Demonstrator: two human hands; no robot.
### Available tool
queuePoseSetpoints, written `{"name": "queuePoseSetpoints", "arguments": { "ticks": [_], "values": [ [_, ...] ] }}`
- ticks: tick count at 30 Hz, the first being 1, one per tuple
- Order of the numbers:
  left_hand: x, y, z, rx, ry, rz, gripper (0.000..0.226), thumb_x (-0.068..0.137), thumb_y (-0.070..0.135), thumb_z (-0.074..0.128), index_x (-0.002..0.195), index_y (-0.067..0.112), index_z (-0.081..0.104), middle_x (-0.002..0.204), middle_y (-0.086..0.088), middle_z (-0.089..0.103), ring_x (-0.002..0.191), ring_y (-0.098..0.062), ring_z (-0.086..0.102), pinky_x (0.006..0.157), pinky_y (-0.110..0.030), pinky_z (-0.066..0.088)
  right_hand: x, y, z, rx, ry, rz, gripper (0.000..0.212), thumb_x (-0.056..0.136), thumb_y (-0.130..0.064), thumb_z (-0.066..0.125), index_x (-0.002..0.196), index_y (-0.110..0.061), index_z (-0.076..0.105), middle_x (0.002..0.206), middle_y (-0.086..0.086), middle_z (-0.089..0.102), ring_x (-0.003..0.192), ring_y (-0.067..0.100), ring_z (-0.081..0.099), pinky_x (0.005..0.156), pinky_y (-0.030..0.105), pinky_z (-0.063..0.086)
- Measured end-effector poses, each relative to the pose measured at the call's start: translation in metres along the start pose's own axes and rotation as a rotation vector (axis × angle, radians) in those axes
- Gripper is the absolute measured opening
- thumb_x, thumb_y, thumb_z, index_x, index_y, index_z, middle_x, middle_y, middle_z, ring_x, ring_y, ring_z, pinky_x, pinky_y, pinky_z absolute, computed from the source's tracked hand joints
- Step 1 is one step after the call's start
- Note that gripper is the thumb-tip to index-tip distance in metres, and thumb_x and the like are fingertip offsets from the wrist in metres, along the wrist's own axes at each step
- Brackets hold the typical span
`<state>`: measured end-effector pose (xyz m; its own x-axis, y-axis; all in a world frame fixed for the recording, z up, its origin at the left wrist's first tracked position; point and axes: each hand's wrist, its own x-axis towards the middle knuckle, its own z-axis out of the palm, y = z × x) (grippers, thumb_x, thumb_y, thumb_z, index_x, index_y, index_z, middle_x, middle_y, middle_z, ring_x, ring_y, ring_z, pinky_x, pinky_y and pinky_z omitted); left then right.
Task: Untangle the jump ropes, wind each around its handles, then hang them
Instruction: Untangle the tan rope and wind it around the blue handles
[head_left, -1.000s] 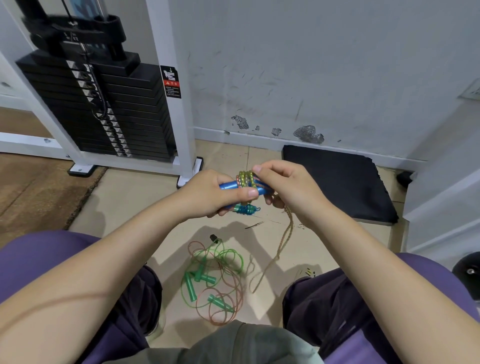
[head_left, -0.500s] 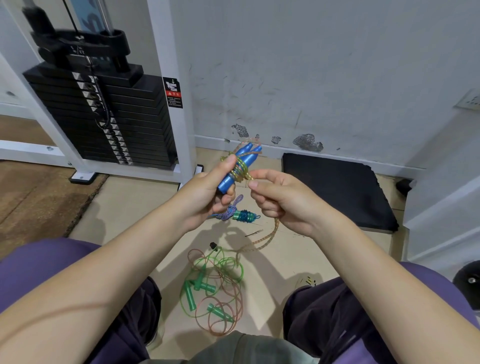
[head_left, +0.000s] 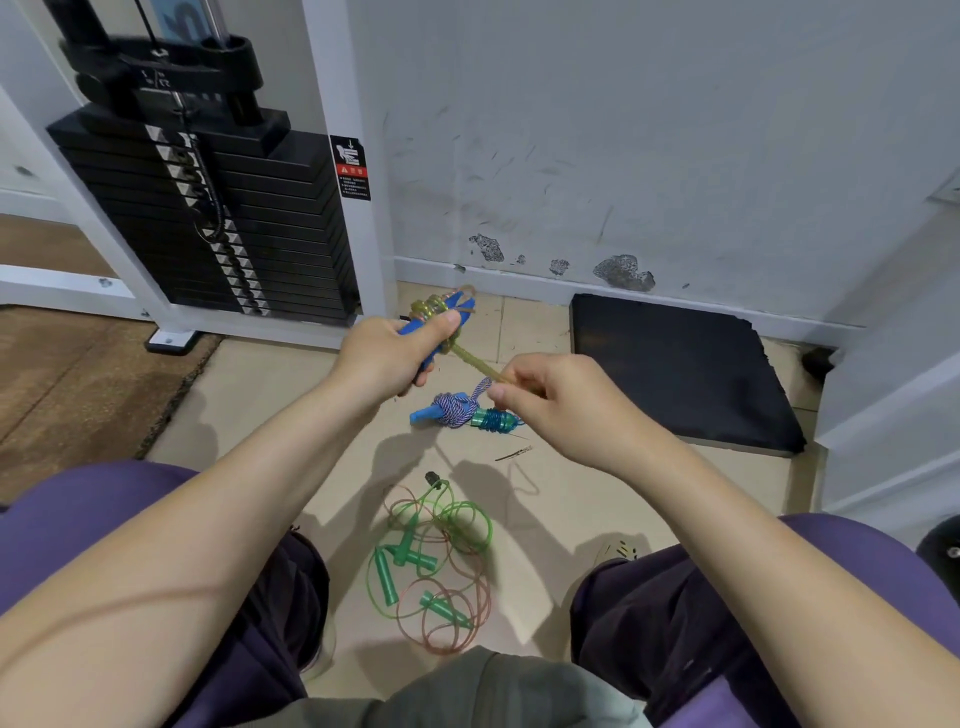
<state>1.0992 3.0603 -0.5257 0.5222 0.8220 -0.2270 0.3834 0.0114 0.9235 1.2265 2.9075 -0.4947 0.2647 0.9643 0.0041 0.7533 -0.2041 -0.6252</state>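
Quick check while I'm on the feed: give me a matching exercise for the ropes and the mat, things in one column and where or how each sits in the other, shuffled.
Things:
1. blue handles
2. yellow-green rope end
3. wound rope bundle
4. green and orange ropes
5. black mat

States:
A. tangled loose on the floor between the knees
B. on the floor against the wall
C. pinched in the right hand
D. on the floor, already wrapped
E. gripped in the left hand, rope wound round them

Pairs: 1-E, 2-C, 3-D, 4-A, 5-B

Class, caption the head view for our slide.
Left hand grips blue handles; right hand pulls yellow-green rope taut.
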Motion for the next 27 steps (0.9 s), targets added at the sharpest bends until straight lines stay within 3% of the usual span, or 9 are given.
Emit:
{"name": "queuePoseSetpoints", "arguments": {
  "ticks": [2, 4, 7, 12, 16, 19, 23, 27],
  "values": [
    [0.001, -0.001, -0.007, 0.12, -0.168, -0.02, 0.056, 0.082, 0.062, 0.067, 0.054, 0.016, 0.055, 0.044, -0.002, 0.05, 0.034, -0.012, 0.037, 0.037, -0.016, 0.028, -0.001, 0.003, -0.009, -0.04, 0.081, -0.058, 0.018, 0.095, -0.023, 0.061, 0.084, -0.01, 0.068, 0.065, -0.004, 0.056, 0.057, 0.009, 0.045, 0.058, 0.025, 0.035],
    [-0.005, -0.001, -0.007, 0.211, -0.443, -0.031, 0.055, 0.08, 0.065, 0.066, 0.05, 0.019, 0.058, 0.047, -0.001, 0.052, 0.036, -0.012, 0.04, 0.041, -0.018, 0.032, -0.002, 0.007, -0.02, 0.003, 0.178, -0.1, 0.013, 0.094, -0.018, 0.061, 0.087, -0.01, 0.069, 0.073, -0.003, 0.062, 0.067, 0.01, 0.051, 0.065, 0.03, 0.041],
    [-0.013, 0.002, -0.002, 0.365, -0.65, -0.01, 0.056, 0.076, 0.07, 0.066, 0.05, 0.021, 0.056, 0.05, -0.001, 0.054, 0.041, -0.015, 0.042, 0.051, -0.021, 0.037, -0.003, 0.007, -0.021, 0.111, 0.174, -0.144, 0.01, 0.092, -0.01, 0.062, 0.086, -0.013, 0.07, 0.079, -0.009, 0.062, 0.076, 0.005, 0.054, 0.071, 0.018, 0.042],
    [-0.017, 0.009, 0.003, 0.479, -0.699, 0.02, 0.05, 0.075, 0.063, 0.073, 0.054, 0.02, 0.059, 0.05, 0.0, 0.054, 0.044, -0.015, 0.042, 0.047, -0.019, 0.036, 0.003, 0.007, -0.01, 0.256, 0.102, -0.021, 0.009, 0.091, -0.01, 0.065, 0.085, -0.01, 0.071, 0.081, 0.007, 0.068, 0.071, 0.007, 0.054, 0.067, 0.019, 0.043],
    [-0.017, 0.012, 0.004, 0.53, -0.62, 0.13, 0.041, 0.073, 0.061, 0.077, 0.055, 0.026, 0.065, 0.05, 0.005, 0.059, 0.045, -0.009, 0.049, 0.044, -0.014, 0.037, 0.006, 0.012, -0.008, 0.398, 0.104, 0.124, 0.009, 0.091, -0.011, 0.066, 0.087, -0.008, 0.073, 0.08, 0.006, 0.068, 0.068, 0.006, 0.056, 0.065, 0.015, 0.045],
    [-0.016, 0.012, 0.002, 0.556, -0.562, 0.203, 0.044, 0.07, 0.061, 0.079, 0.059, 0.021, 0.063, 0.047, 0.007, 0.058, 0.043, -0.007, 0.049, 0.041, -0.013, 0.035, 0.007, 0.015, -0.007, 0.507, 0.097, 0.177, 0.006, 0.088, -0.01, 0.069, 0.093, -0.009, 0.072, 0.083, 0.011, 0.069, 0.075, 0.014, 0.061, 0.074, 0.028, 0.051],
    [-0.02, 0.009, -0.001, 0.572, -0.532, 0.261, 0.051, 0.067, 0.06, 0.08, 0.068, 0.012, 0.065, 0.045, 0.006, 0.055, 0.041, -0.008, 0.045, 0.04, -0.015, 0.032, 0.008, 0.015, -0.008, 0.642, 0.013, 0.151, 0.014, 0.085, -0.004, 0.071, 0.088, -0.013, 0.061, 0.071, 0.005, 0.058, 0.063, 0.014, 0.054, 0.058, 0.02, 0.043],
    [-0.021, 0.01, -0.006, 0.49, -0.518, 0.277, 0.047, 0.065, 0.06, 0.08, 0.063, 0.016, 0.063, 0.049, 0.003, 0.058, 0.042, -0.01, 0.047, 0.043, -0.016, 0.035, 0.009, 0.014, -0.008, 0.728, 0.021, 0.187, 0.009, 0.083, -0.012, 0.073, 0.082, -0.011, 0.064, 0.08, 0.014, 0.06, 0.067, 0.018, 0.056, 0.057, 0.023, 0.045]
  ]
}}
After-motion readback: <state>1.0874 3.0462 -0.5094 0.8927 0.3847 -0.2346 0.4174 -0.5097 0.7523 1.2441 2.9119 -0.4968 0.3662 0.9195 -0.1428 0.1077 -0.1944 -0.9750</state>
